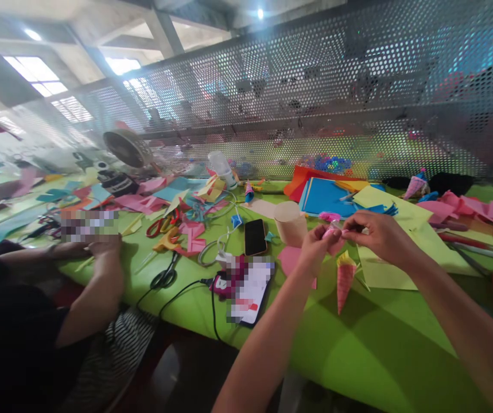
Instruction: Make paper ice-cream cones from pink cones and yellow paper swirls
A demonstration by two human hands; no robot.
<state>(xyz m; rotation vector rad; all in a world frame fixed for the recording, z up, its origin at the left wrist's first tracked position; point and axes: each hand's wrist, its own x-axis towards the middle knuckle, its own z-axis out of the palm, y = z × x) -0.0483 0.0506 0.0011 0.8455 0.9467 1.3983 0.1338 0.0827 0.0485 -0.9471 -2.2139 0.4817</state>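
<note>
1. Left hand (315, 246): fingers closed on a small pink piece (331, 230), held just above the table (358, 350). Fingers cover part of it, so its full shape is unclear.
2. Right hand (373, 232): narrow, fingertips at the right side of the same piece. Can't tell if they grip it.
3. Bright pink bit (330, 216) shows right behind the pink piece. Can't tell if the two are joined.
4. Pink cone (346, 281) with yellow paper at its wide end: nearer the wearer than the hands, tip pointing toward the wearer.
5. Cream cylinder (290, 225): upright, just left of the left hand. Dark-screened phone (255, 237) left of that, lying flat.
6. Lit phone (252, 292), partly pixelated, nearer the table's front edge. Magenta device (224, 283) at its left, black cable running from it.
7. Black-handled scissors (164, 277) farther left; red-handled scissors (163, 222) behind them, among paper scraps (192, 235).
8. Blue sheets (330, 196) and red-orange sheets (300, 179) behind the hands. Pale yellow sheets (384, 272) run under and past the right hand.
9. Second cone, pink (415, 186), back right, with blue at its top.
10. Co-worker's forearm (100, 287) at far left, over the table edge; that hand area is pixelated. Fan (126, 147) and clear bottle (224, 170) at the back, perforated screen (315, 92) behind.
</note>
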